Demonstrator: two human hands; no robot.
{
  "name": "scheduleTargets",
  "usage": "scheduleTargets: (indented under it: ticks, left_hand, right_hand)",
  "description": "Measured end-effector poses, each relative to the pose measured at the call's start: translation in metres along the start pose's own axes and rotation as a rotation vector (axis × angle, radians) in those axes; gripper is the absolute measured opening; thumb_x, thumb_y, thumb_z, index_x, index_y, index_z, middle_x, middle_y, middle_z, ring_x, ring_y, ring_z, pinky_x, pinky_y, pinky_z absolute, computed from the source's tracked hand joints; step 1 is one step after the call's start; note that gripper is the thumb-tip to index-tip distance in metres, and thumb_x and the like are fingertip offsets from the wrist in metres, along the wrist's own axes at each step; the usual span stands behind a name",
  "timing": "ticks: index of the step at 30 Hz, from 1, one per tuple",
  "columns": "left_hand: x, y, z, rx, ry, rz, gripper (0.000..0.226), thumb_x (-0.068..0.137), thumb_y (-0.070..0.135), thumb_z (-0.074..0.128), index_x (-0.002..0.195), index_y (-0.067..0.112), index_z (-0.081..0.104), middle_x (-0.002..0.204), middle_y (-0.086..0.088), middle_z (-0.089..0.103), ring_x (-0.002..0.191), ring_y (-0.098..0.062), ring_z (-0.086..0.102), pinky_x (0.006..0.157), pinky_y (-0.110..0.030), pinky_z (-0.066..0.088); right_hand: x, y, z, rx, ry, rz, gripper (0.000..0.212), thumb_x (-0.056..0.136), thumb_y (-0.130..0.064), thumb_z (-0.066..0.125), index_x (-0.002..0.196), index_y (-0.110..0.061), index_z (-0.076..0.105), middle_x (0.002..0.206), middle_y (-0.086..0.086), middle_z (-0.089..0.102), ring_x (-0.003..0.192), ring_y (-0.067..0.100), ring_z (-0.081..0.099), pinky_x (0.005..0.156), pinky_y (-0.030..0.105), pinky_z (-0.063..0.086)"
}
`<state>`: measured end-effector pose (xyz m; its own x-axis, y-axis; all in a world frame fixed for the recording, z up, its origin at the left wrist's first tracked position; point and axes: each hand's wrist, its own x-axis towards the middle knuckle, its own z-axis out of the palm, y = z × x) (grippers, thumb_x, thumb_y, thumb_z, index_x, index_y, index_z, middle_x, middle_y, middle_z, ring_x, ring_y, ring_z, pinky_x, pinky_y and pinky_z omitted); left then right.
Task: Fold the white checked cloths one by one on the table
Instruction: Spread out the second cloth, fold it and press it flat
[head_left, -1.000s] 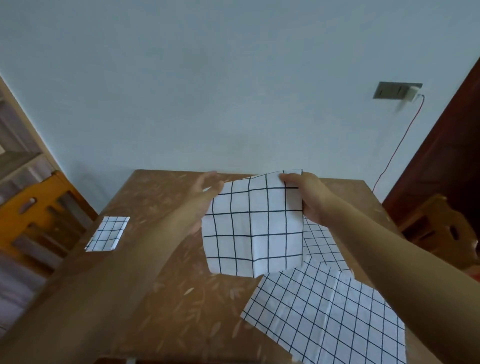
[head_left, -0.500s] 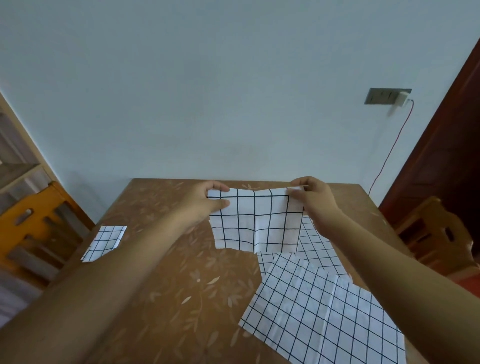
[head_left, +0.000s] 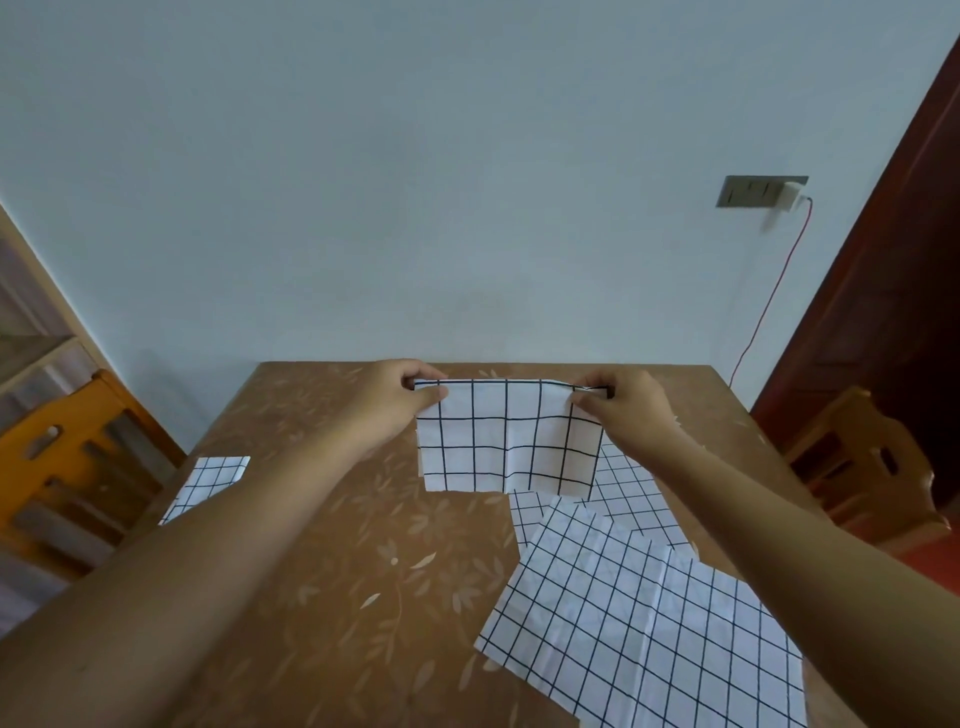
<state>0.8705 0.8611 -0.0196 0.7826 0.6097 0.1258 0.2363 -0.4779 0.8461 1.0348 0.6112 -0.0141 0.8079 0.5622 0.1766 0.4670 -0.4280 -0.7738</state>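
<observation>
A white checked cloth, folded in half, hangs above the far half of the brown table. My left hand pinches its upper left corner and my right hand pinches its upper right corner, so its top edge is stretched level between them. Under it to the right, two unfolded checked cloths lie flat: a large one near the front right and another partly beneath it. A small folded checked cloth rests at the table's left edge.
An orange wooden chair stands left of the table and another chair at the right. The table's far edge meets a pale wall with a socket and a red cable. A dark wooden door is at the right.
The held cloth went from hanging full length to doubled over at half height. My left hand closed on the upper left corner, and both hands moved apart and away from me, level.
</observation>
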Motion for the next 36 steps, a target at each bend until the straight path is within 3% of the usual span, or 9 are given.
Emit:
scheduleTargets:
  ticks: [5, 9, 15, 19, 21, 24, 28, 32, 36]
  left_hand:
    - [-0.001, 0.006, 0.000, 0.204, -0.032, 0.071, 0.006, 0.094, 0.030, 0.070, 0.098, 0.027, 0.074, 0.071, 0.006, 0.055, 0.063, -0.011, 0.048, 0.060, -0.026, 0.035]
    - [0.002, 0.013, -0.004, 0.229, -0.041, 0.098, 0.010, 0.097, 0.027, 0.066, 0.100, 0.022, 0.074, 0.071, 0.007, 0.056, 0.063, -0.011, 0.048, 0.060, -0.027, 0.036]
    - [0.001, 0.021, 0.000, 0.295, -0.052, 0.124, 0.010, 0.100, 0.027, 0.062, 0.097, 0.023, 0.071, 0.074, 0.005, 0.056, 0.063, -0.013, 0.048, 0.057, -0.028, 0.036]
    - [0.005, 0.020, 0.008, 0.292, -0.031, 0.125, 0.012, 0.100, 0.029, 0.061, 0.091, 0.027, 0.069, 0.094, -0.004, 0.058, 0.069, -0.014, 0.052, 0.061, -0.027, 0.037]
    - [0.007, 0.022, 0.012, 0.218, -0.022, 0.093, 0.014, 0.101, 0.029, 0.059, 0.090, 0.025, 0.069, 0.096, -0.003, 0.058, 0.070, -0.013, 0.051, 0.061, -0.027, 0.037]
    - [0.007, 0.026, 0.017, 0.110, -0.029, 0.028, 0.015, 0.103, 0.035, 0.054, 0.100, 0.028, 0.067, 0.076, 0.006, 0.054, 0.064, -0.014, 0.049, 0.058, -0.028, 0.035]
    - [0.008, 0.031, 0.030, -0.014, 0.008, 0.043, 0.014, 0.104, 0.031, 0.054, 0.103, 0.024, 0.066, 0.063, 0.005, 0.045, 0.047, -0.009, 0.037, 0.046, -0.021, 0.031]
    - [0.008, 0.040, 0.040, -0.078, 0.021, 0.068, 0.014, 0.104, 0.027, 0.054, 0.103, 0.020, 0.066, 0.062, 0.003, 0.036, 0.050, -0.011, 0.029, 0.048, -0.022, 0.026]
    - [0.006, 0.048, 0.041, -0.061, 0.001, 0.101, 0.014, 0.105, 0.026, 0.052, 0.102, 0.021, 0.065, 0.063, 0.004, 0.039, 0.044, -0.005, 0.030, 0.045, -0.018, 0.029]
  right_hand:
    - [-0.003, 0.003, -0.005, 0.035, -0.032, 0.003, 0.005, 0.092, -0.020, 0.075, 0.092, -0.017, 0.079, 0.064, -0.003, 0.061, 0.042, -0.001, 0.047, 0.052, 0.018, 0.040]
    - [-0.005, 0.004, -0.009, 0.137, -0.024, -0.001, 0.008, 0.093, -0.019, 0.075, 0.097, -0.018, 0.082, 0.079, 0.009, 0.074, 0.062, 0.006, 0.059, 0.065, 0.026, 0.048]
    - [-0.003, 0.012, -0.014, 0.014, -0.034, -0.007, 0.034, 0.096, -0.019, 0.071, 0.065, -0.026, 0.059, 0.055, -0.008, 0.048, 0.045, 0.004, 0.040, 0.053, 0.023, 0.036]
    - [-0.006, 0.020, -0.023, 0.169, -0.029, 0.053, 0.044, 0.095, -0.024, 0.072, 0.063, -0.020, 0.043, 0.062, -0.003, 0.038, 0.057, 0.016, 0.035, 0.056, 0.030, 0.032]
    - [-0.006, 0.023, -0.026, 0.373, -0.027, 0.111, 0.032, 0.097, -0.024, 0.068, 0.071, -0.019, 0.051, 0.070, 0.002, 0.046, 0.069, 0.019, 0.044, 0.065, 0.040, 0.046]
    - [-0.006, 0.024, -0.030, 0.581, -0.011, 0.199, 0.019, 0.104, -0.023, 0.061, 0.089, -0.011, 0.057, 0.083, 0.012, 0.059, 0.079, 0.026, 0.058, 0.084, 0.047, 0.060]
    - [-0.008, 0.021, -0.034, 0.646, -0.008, 0.210, 0.015, 0.104, -0.024, 0.062, 0.097, -0.011, 0.058, 0.082, 0.008, 0.059, 0.074, 0.023, 0.059, 0.068, 0.039, 0.056]
    - [-0.011, 0.019, -0.035, 0.676, -0.028, 0.218, 0.007, 0.100, -0.015, 0.067, 0.094, -0.010, 0.067, 0.078, 0.004, 0.066, 0.066, 0.018, 0.061, 0.060, 0.032, 0.050]
    - [-0.003, 0.021, -0.043, 0.601, -0.073, 0.195, 0.012, 0.091, -0.010, 0.073, 0.084, -0.007, 0.064, 0.077, 0.007, 0.065, 0.071, 0.023, 0.059, 0.067, 0.037, 0.048]
